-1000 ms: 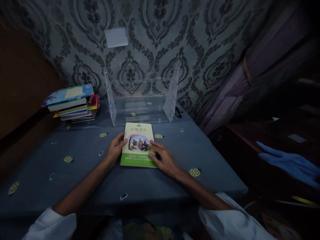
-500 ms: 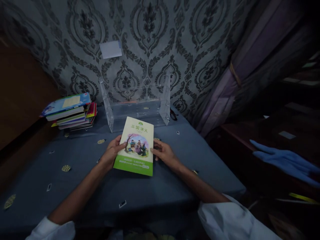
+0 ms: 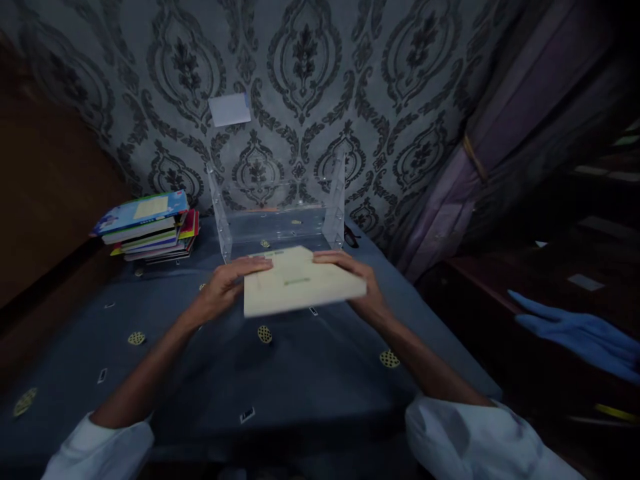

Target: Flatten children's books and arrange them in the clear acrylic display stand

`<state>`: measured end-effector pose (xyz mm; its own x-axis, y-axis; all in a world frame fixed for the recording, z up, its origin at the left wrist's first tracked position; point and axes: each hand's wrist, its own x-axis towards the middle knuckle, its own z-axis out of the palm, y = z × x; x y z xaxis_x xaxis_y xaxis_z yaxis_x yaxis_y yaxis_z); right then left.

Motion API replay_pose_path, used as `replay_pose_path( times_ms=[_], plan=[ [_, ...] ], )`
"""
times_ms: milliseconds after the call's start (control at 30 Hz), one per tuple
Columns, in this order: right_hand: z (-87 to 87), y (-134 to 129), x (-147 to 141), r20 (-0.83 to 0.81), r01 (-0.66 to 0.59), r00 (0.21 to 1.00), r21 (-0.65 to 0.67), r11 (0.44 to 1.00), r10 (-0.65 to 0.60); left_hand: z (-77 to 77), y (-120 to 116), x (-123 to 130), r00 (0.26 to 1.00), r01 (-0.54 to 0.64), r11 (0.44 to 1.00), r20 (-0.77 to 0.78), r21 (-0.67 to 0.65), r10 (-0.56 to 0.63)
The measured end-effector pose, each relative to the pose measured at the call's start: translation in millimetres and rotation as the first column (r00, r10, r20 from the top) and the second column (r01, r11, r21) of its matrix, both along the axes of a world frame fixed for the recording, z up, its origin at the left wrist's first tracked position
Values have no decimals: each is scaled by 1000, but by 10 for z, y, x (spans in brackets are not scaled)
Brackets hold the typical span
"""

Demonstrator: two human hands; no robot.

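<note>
A pale cream book [image 3: 300, 287] is held above the table, tilted, with its edge toward me and slightly blurred. My left hand [image 3: 225, 283] grips its left side, the fingers lying over the top face. On the right side my right hand [image 3: 357, 280] is closed around the book, fingers across its upper face and part of the palm hidden behind it. Just beyond the book stands a clear acrylic rack [image 3: 280, 220] with transparent side panels.
A stack of books [image 3: 145, 227] lies at the left on the blue patterned tablecloth [image 3: 190, 393]. Black-framed glasses [image 3: 351, 237] rest beside the rack's right panel. Behind is a patterned wall with a white card [image 3: 230, 110]. A blue glove [image 3: 575, 330] lies at the far right.
The book has turned from its upright green-and-cream illustrated cover to a flatter, sideways tilt. Both hands have shifted so their fingers lie over its top. The view has moved slightly.
</note>
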<state>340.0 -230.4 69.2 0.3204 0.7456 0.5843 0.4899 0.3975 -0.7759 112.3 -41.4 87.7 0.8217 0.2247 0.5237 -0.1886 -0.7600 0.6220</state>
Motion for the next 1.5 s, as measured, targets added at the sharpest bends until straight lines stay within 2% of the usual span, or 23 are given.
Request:
replay_pose_path(
  times_ms=[67, 133, 233, 300, 367, 600, 800, 967, 1200, 1500],
  plan=[
    [-199, -22, 12, 174, 8, 985, 20, 1000, -12, -199, 48, -45, 998, -8, 982, -67, 191, 22],
    [-470, -42, 7, 274, 5, 962, -36, 999, 5, -454, 73, -99, 983, -43, 948, -154, 314, 96],
    [-835, -80, -13, 367, 16, 929, -142, 990, 38, -779, 63, -180, 940, -34, 906, -293, 422, 172],
    [-966, -112, -17, 420, 18, 906, -185, 982, 63, -882, 38, -221, 919, -17, 888, -344, 459, 195],
    [-1005, -140, -12, 456, 25, 887, -204, 979, 72, -895, 12, -247, 908, -9, 879, -364, 476, 206],
    [-942, -148, -1, 523, 82, 852, -203, 976, 37, -775, -10, -261, 869, 14, 877, -441, 480, 227],
    [-888, -57, -71, 547, 183, 837, -269, 946, -6, -802, 130, -140, 829, -146, 917, -459, 372, 318],
    [-934, 108, -45, 512, 229, 859, -331, 915, -30, -828, 272, -18, 827, -205, 929, -454, 308, 333],
    [-986, 366, 93, 472, 205, 881, -345, 916, -19, -923, 374, 84, 854, -224, 908, -378, 353, 358],
    [-1045, 395, 55, 395, 218, 915, -315, 924, -82, -929, 376, 197, 875, -210, 897, -335, 388, 350]
  ],
)
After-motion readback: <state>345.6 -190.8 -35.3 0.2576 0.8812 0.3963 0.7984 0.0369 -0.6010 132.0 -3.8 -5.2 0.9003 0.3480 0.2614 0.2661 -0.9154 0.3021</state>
